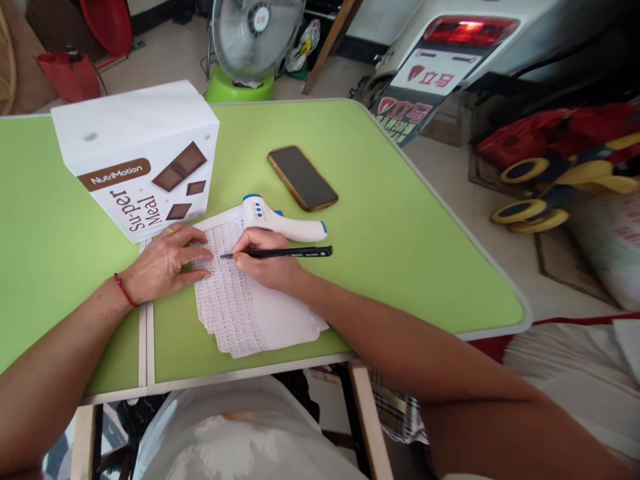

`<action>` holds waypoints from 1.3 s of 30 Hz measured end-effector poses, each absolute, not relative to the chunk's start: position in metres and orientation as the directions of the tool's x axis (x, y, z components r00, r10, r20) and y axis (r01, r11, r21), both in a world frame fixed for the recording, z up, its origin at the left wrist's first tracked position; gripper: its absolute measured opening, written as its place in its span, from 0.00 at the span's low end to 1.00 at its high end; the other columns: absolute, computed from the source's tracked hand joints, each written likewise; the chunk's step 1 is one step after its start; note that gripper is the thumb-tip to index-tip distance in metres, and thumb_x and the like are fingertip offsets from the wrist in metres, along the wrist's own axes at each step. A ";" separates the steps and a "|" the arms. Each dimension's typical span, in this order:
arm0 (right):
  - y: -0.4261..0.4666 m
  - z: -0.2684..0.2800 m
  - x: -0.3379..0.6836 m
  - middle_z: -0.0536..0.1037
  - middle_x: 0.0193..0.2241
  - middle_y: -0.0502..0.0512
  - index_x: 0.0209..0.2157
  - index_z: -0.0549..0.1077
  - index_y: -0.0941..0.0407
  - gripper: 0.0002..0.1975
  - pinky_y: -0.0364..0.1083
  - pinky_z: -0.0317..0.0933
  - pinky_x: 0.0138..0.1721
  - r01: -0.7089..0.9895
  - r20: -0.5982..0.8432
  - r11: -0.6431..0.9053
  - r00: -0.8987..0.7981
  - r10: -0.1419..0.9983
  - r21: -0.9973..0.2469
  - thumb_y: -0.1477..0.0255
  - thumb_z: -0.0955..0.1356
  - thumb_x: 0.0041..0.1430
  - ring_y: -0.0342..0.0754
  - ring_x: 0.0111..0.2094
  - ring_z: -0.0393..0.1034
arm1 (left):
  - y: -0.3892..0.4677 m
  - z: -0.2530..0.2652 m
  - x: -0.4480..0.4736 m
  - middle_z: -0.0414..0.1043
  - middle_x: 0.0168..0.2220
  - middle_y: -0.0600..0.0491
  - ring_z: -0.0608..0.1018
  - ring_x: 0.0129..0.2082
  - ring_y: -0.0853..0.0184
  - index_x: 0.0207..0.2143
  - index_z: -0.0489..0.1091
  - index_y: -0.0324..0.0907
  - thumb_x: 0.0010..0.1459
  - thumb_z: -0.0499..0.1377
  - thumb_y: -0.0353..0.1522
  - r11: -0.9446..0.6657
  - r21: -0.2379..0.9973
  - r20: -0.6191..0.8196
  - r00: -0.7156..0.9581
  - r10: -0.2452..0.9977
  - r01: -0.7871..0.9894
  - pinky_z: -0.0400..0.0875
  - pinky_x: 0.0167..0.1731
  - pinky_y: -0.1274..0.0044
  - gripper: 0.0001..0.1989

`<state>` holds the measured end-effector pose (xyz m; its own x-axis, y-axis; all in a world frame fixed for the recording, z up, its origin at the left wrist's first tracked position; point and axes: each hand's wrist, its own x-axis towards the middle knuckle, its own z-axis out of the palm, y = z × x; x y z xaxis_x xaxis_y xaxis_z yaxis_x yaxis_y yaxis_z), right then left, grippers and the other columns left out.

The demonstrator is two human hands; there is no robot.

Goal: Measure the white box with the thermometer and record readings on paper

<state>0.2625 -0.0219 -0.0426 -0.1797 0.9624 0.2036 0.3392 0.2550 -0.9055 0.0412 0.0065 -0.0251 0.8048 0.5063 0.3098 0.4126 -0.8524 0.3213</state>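
A black pen (295,252) is gripped in my right hand (267,261), its tip at the handwritten lines on a stack of paper (230,300). The sheets carry dense writing on their left part and bare white on the right. My left hand (173,263) lies with spread fingers on the paper's left edge, a ring on one finger and a red cord at the wrist. Just beyond the right hand, a white and blue handheld thermometer (287,223) rests over the paper's top edge. A white NutriMotion box (145,160) stands behind my left hand.
A phone (303,177) in a brown case lies on the green table (400,247), beyond the thermometer. Past the table's far edge stand a fan (257,33) on a green stool (240,87) and a white scooter (450,53). Yellow and blue wheels (525,190) are at the right.
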 end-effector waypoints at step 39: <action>-0.019 -0.034 0.267 0.69 0.16 0.45 0.18 0.65 0.55 0.03 0.42 0.52 0.22 0.353 0.119 0.161 -0.138 0.983 -0.922 0.76 0.65 0.41 0.39 0.20 0.58 | 0.007 -0.027 0.040 0.70 0.47 0.44 0.73 0.47 0.57 0.43 0.75 0.41 0.62 0.58 0.40 -0.836 0.345 0.284 0.801 0.526 0.427 0.70 0.46 0.65 0.13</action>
<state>0.2666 -0.0193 -0.0344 -0.1385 0.9832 0.1191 0.3530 0.1614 -0.9216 0.0403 0.0068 -0.0266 0.8014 0.5263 0.2840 0.4269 -0.8360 0.3447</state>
